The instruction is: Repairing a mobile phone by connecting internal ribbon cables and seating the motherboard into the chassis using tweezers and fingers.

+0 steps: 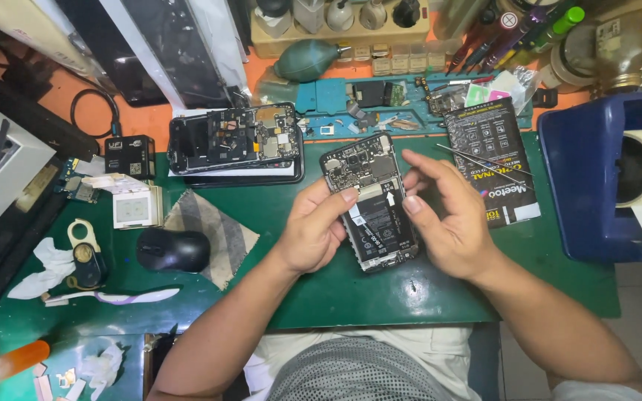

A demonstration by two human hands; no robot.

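An opened phone with its back off lies on the green mat, showing its black battery and circuit board. My left hand grips the phone's left edge, thumb resting on the battery. My right hand hovers at the phone's right side, fingers spread and curled, thumb tip touching the battery's right edge. It holds nothing that I can see. A second opened phone lies on a stack at the mat's back left, away from both hands.
A black mouse and a striped cloth lie left of my hands. Tweezers rest on a black packet to the right. A blue tape dispenser stands far right. Bottles, a green air blower and tools crowd the back.
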